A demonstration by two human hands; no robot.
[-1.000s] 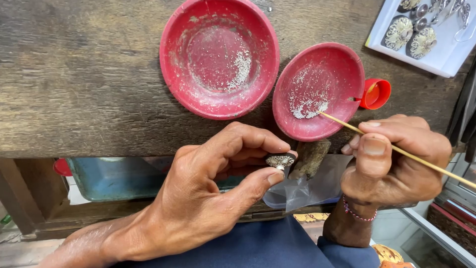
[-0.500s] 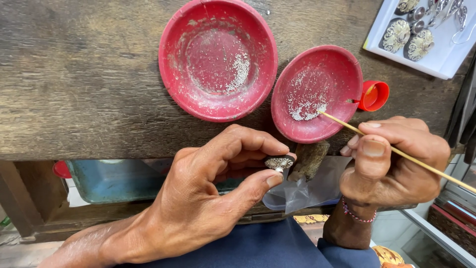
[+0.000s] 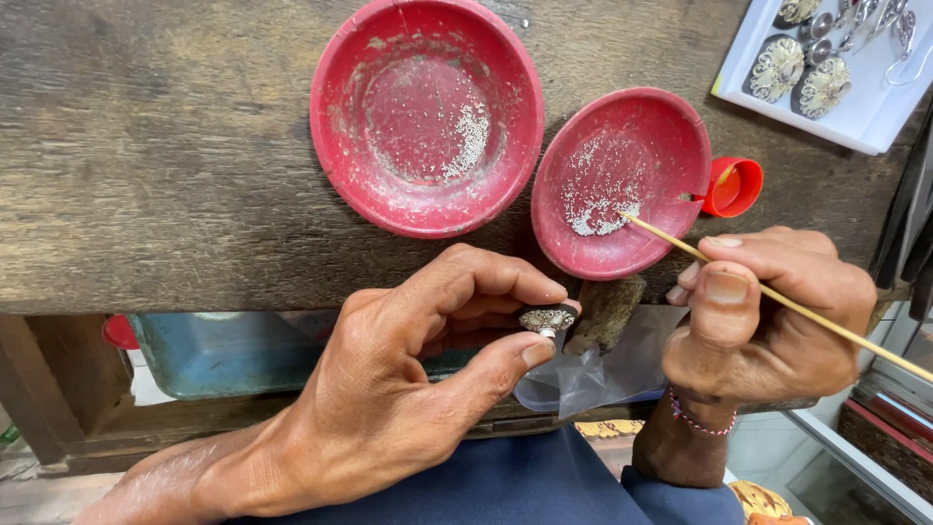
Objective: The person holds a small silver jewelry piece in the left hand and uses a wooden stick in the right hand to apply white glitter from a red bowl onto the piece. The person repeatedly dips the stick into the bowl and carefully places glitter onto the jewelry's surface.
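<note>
Silver filigree, a small ornate piece (image 3: 546,319), sits pinched between thumb and fingertips of our left hand (image 3: 389,389), near the bench edge. Our right hand (image 3: 768,311) is closed on a thin wooden stick (image 3: 777,299) — its tip rests in the granules of the smaller red bowl (image 3: 622,180) farther off. We judge a shaky wrist could scatter beads — or loosen the pinch.

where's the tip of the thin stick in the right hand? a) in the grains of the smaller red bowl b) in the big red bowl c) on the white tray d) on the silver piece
a: the stick held by the right hand ends in the white grains of the smaller red bowl.
</note>
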